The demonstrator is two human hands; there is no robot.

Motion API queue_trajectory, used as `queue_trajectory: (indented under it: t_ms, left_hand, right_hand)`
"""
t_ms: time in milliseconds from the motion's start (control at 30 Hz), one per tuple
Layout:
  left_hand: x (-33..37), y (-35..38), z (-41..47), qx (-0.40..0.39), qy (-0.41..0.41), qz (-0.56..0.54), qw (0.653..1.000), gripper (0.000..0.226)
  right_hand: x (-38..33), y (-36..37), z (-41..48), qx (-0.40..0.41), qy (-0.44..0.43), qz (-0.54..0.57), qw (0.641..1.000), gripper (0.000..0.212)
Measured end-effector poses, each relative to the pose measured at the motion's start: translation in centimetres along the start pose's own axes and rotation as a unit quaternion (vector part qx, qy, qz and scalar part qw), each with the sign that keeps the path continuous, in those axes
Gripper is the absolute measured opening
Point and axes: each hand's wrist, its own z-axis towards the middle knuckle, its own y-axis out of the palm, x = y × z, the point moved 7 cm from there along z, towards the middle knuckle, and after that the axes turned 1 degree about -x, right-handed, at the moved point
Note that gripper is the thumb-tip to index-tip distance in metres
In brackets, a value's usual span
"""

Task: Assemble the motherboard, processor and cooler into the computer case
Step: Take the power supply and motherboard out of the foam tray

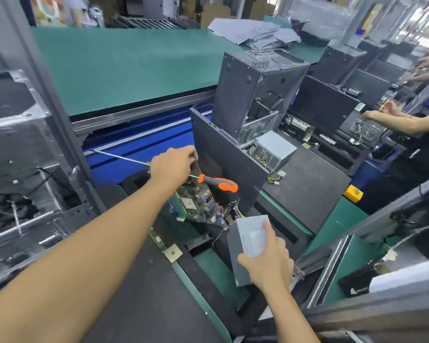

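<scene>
1. Far left: open metal frames (22, 149) stand blurred at the edge of view, apart from the work.
2. Behind them, the raised green counter (124, 68) runs across the back, bare apart from a heap of grey sheets (255, 33) at its far end.
3. Left hand (174, 167): reaches forward over the motherboard (198, 206). Its grip is closed on the board's upper edge, and the board hangs tilted, far edge high and near edge low, above the dark conveyor mat (139, 293).
4. The same hand also pins the long shaft of a screwdriver (218, 183). The orange-and-black handle juts right of the knuckles, and the shaft runs off to the left.
5. A square chip (173, 253), probably the processor, lies loose on the mat just below the board and touches neither hand.
6. Right hand (268, 258): grip wrapped around a grey power supply box (250, 246). The box is held clear, just right of the board's low corner, where coloured wires (235, 211) bunch.
7. The dark side panel of a case (223, 159) stands beyond the board. The board's long axis slopes down toward the viewer, and the left hand is the nearer one for seating it.
8. Further right, another upended case (258, 90) and a second power supply (274, 149) sit on the belt.
9. Far right, another worker's hands (382, 112) work on a separate unit.
</scene>
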Motion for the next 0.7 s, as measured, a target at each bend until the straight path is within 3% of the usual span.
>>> queue_trajectory:
  t_ms: [200,467,700]
  left_hand:
    - [1.5,-5.0,-1.6,0.025,-0.022,-0.064,0.997,0.014]
    - [4.0,-14.9,-6.4,0.097,-0.002,-0.046,0.994,0.013]
    - [8.1,-15.9,-11.4,0.087,0.031,0.079,0.993,0.016]
  right_hand:
    - [0.7,-0.3,-0.5,0.001,0.012,0.018,1.000,0.100]
    - [1.3,-1.7,-1.2,0.010,0.021,0.028,0.999,0.100]
    - [0.4,-1.8,-1.3,0.001,0.001,0.046,0.999,0.101]
